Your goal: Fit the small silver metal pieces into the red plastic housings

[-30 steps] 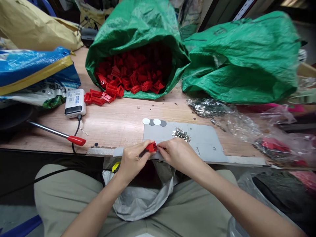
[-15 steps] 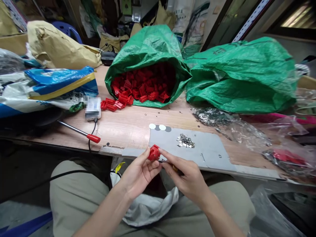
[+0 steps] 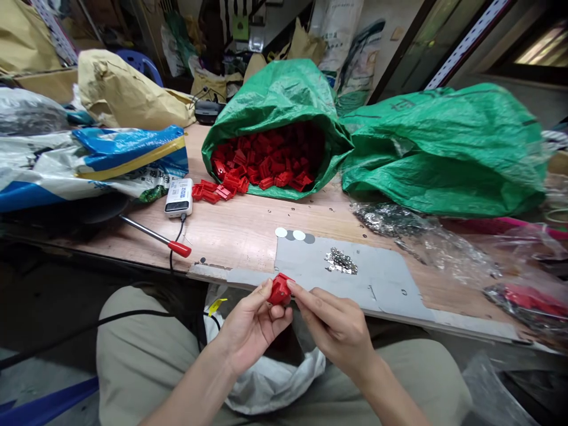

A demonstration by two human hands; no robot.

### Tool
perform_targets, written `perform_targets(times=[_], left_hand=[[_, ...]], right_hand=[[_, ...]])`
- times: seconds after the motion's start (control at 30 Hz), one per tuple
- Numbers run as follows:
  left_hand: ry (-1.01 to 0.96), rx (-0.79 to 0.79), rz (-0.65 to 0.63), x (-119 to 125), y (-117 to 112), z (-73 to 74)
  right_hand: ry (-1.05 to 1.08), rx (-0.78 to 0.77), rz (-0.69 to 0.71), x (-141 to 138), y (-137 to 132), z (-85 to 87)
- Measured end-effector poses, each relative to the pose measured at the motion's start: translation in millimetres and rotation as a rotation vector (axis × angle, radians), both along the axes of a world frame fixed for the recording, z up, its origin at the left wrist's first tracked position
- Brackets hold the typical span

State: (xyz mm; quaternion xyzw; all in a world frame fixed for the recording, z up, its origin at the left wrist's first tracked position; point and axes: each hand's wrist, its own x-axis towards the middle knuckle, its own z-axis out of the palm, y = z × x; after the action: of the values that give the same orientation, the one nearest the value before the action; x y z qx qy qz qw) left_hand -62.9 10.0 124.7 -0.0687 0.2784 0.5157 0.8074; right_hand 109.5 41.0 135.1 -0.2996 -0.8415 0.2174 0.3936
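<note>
My left hand [image 3: 252, 322] pinches a small red plastic part [image 3: 280, 289] between thumb and fingers, just in front of the bench edge. The forefinger of my right hand [image 3: 335, 322] touches the right side of this part, while its other fingers are curled. What those curled fingers hold is hidden from view. Beyond my hands, a pile of small shiny metal pieces [image 3: 341, 261] lies on a grey mat [image 3: 306, 260]. Below them a whitish bag [image 3: 275, 378] hangs open between my knees.
A green sack [image 3: 275, 89] full of red plastic parts [image 3: 266, 157] lies open on the bench, some spilled out front. Another green sack [image 3: 444, 148] lies to its right. A white power bank [image 3: 178, 198] and a red-gripped metal lever [image 3: 180, 248] are at left; clear plastic bags [image 3: 461, 254] at right.
The metal tool shaft seen between my right fingers and the red part no longer shows. My right forefinger now presses against the part. The whole view has shifted slightly.
</note>
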Motion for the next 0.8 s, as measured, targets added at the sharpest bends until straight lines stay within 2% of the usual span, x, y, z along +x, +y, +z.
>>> perform_targets(times=[0.07,0.13,0.2,0.27,0.33,0.4,0.47,0.5,0.53,0.6,0.67,0.73,0.8], left_hand=[[0.022,0.034,0.002,0,-3,0.8],[0.118,0.14,-0.026,-1,-8,1.6],[0.327,0.308,-0.124,-3,-14,-2.1],[0.665,0.473,-0.331,-6,-20,-15.2],[1.07,0.533,-0.458,-8,-27,-38.4],[1.461,0.64,-0.525,-9,-35,-66.9],[1.705,0.689,-0.591,-8,-43,-92.5],[1.74,0.734,-0.613,-7,-46,-101.8],[1.755,0.795,-0.596,-6,-49,-108.2],[1.793,0.867,-0.467,-3,-50,-111.6],[1.817,0.904,-0.334,-1,-47,-105.0],[1.827,0.92,-0.256,0,-40,-93.7],[1.835,0.924,-0.197,-1,-34,-82.6]], right_hand=[[0.1,-0.159,-0.119,0,1,-9.2],[0.239,-0.387,-0.316,6,4,-16.5],[0.371,-0.593,-0.477,17,8,-19.5],[0.425,-0.69,-0.541,33,14,-17.7],[0.351,-0.65,-0.614,56,23,-12.8],[0.164,-0.498,-0.765,84,38,-7.4],[-0.077,-0.321,-0.955,113,56,-3.4],[-0.173,-0.265,-1.028,126,65,-2.3],[-0.246,-0.241,-1.053,137,75,-2.0],[-0.311,-0.243,-0.997,148,90,-3.7],[-0.339,-0.256,-0.865,145,101,-8.1],[-0.376,-0.246,-0.754,134,106,-13.6],[-0.409,-0.22,-0.702,121,106,-17.4]])
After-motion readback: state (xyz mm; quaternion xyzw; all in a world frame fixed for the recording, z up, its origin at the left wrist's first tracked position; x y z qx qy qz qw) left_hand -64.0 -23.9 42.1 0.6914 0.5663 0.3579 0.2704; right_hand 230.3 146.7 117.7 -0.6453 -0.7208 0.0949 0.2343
